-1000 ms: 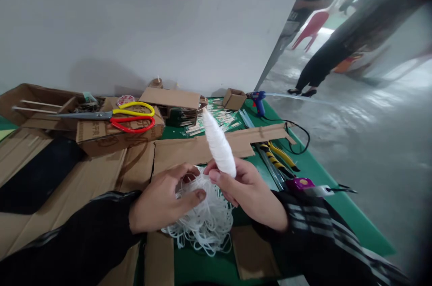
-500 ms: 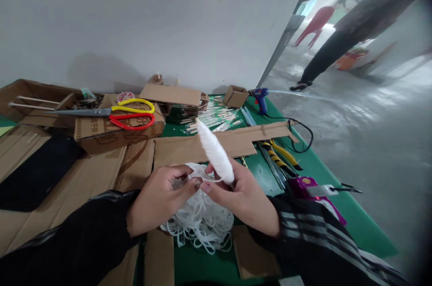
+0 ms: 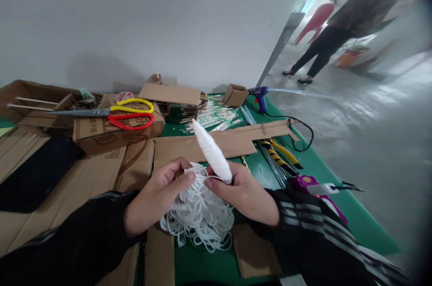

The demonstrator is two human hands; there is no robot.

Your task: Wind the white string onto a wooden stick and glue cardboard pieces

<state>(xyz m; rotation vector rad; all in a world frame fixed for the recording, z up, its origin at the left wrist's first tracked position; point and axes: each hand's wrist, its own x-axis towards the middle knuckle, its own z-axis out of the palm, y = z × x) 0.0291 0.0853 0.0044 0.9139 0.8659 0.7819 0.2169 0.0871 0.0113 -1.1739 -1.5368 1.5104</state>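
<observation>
In my right hand (image 3: 245, 189) is a tapered spindle of white thread (image 3: 212, 152), its pointed tip, where a bit of stick shows, leaning up and to the left. The hand's fingers wrap round its lower end. A loose tangle of white cord (image 3: 202, 214) lies below and between my hands on the green table. My left hand (image 3: 165, 193) is closed at the upper left of the tangle, thumb and fingers pinching strands of the cord. One strand runs across to the base of the spindle near my right thumb.
Scissors (image 3: 131, 115) with yellow and red handles rest on a cardboard box (image 3: 118, 135) to the left. A blue glue gun (image 3: 260, 99), pliers (image 3: 281, 155) and a purple device (image 3: 305, 182) are on the right. Wrapped sticks (image 3: 216, 117) lie behind a cardboard strip (image 3: 229, 142). A person (image 3: 337, 34) stands beyond.
My left hand has moved slightly left, away from my right thumb, uncovering more of the cord. The spindle has shifted a little left. The person in the background has moved.
</observation>
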